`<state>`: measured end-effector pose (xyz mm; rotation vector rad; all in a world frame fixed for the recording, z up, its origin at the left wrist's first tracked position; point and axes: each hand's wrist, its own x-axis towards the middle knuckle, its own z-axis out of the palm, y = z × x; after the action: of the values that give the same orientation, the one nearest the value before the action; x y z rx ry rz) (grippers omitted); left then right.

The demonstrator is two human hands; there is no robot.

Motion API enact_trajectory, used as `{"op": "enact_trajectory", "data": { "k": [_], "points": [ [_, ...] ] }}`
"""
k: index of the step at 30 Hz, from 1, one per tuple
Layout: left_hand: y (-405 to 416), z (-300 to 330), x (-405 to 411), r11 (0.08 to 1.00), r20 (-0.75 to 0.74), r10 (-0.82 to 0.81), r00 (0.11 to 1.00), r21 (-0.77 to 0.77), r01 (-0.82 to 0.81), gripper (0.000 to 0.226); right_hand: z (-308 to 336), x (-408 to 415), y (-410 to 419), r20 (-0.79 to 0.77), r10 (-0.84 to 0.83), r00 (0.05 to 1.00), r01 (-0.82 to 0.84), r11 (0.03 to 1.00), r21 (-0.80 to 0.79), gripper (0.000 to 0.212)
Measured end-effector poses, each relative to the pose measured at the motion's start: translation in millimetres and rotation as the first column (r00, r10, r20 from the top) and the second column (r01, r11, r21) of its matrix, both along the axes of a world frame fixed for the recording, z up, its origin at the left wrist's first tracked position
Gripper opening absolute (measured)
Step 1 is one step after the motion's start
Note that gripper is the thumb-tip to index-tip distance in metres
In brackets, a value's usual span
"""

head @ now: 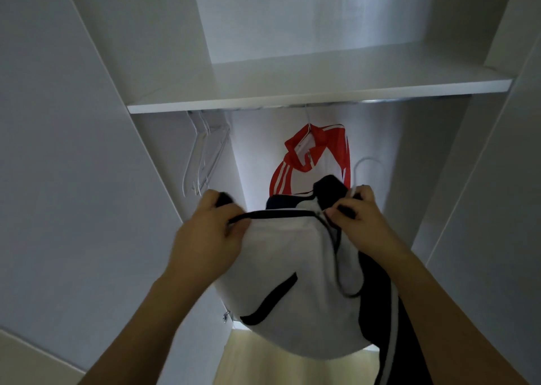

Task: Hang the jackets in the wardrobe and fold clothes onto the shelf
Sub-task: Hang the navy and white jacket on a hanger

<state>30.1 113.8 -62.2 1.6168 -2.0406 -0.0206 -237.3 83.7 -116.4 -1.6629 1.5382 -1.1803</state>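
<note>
Wardrobe (87,121) walls fill the view, white, with a shelf (292,95) running across from left to right and a rail (371,101) just under its front edge. Below the shelf, a white jacket (295,282) with black trim is held up in front of the opening, its top edge lying almost level from left to right and its body hanging down toward the floor; a dark sleeve with a white stripe drops along its right side. Behind it, a red and white jacket (316,159) hangs from the rail, its length running straight down. The left hand (210,232) grips the white jacket's black-edged top at the left end, fingers curled round the cloth. The right hand (360,218) pinches the collar at the right end together with a white hanger (366,165), whose hook curves up above the knuckles. Several bare white hangers (205,153) hang at the rail's left end, well apart from both jackets.
</note>
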Motion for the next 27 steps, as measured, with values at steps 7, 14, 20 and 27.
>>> {"op": "enact_trajectory", "data": {
  "k": [7,14,20,27],
  "points": [
    [-6,-18,-26,0.992,0.391,-0.010,0.920,0.120,-0.040,0.047,22,17,-3,0.084,0.168,0.982,-0.166,0.986,-0.028,0.030],
    [5,-22,-36,0.926,0.133,-0.269,0.954,0.306,0.219,0.032,24,3,-13,-0.294,0.091,0.951,-0.132,0.984,-0.123,0.013],
    [1,-18,-5,0.843,0.119,-0.259,0.959,0.513,0.164,0.029,31,-8,-17,-0.048,0.051,0.998,-0.052,0.999,-0.013,0.032],
    [-18,-29,-68,0.861,-0.240,-0.283,0.929,0.363,0.356,0.030,25,16,-15,-0.096,0.155,0.983,-0.154,0.988,0.018,0.027]
  ]
}}
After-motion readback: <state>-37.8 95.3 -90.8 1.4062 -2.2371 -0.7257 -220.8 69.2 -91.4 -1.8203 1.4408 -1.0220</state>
